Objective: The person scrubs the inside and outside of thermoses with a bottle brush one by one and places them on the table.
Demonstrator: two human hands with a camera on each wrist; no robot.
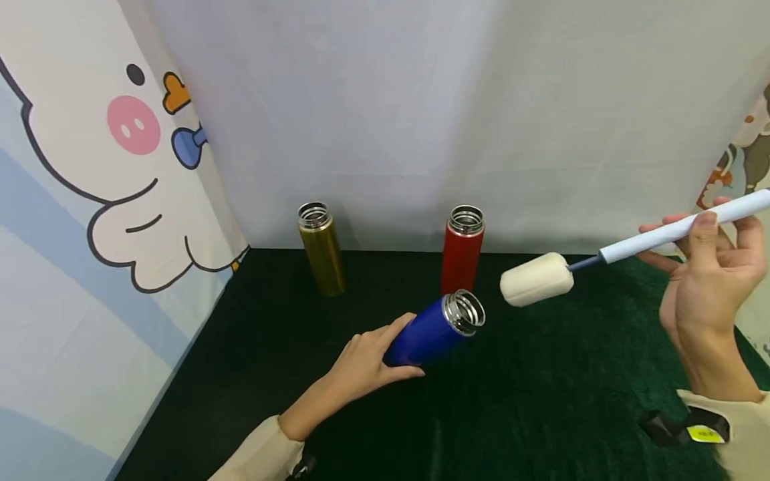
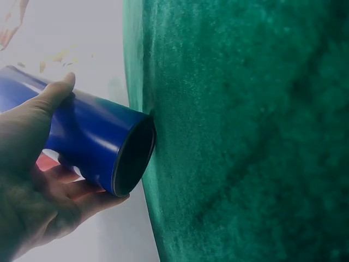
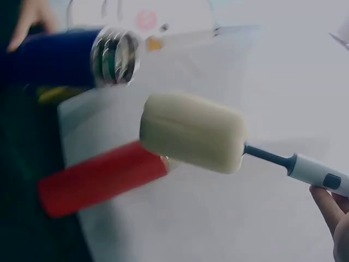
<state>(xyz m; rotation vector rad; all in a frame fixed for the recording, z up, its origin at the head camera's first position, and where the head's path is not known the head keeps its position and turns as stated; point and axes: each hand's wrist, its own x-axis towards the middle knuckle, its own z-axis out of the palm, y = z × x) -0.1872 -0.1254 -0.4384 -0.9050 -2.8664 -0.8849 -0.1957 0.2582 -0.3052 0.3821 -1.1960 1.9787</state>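
Note:
My left hand grips a blue bottle round its body. The bottle has no lid and leans with its steel mouth up and to the right; its base shows in the left wrist view. In my right hand is the white handle of a bottle brush, pinched between thumb and fingers. The brush's cream sponge head points left, apart from the blue bottle's mouth. Behind the blue bottle a red bottle stands upright, also lidless.
A gold bottle without a lid stands at the back left of the dark green cloth. A pale curtain rises behind the bottles. On the left hangs a cartoon-printed sheet.

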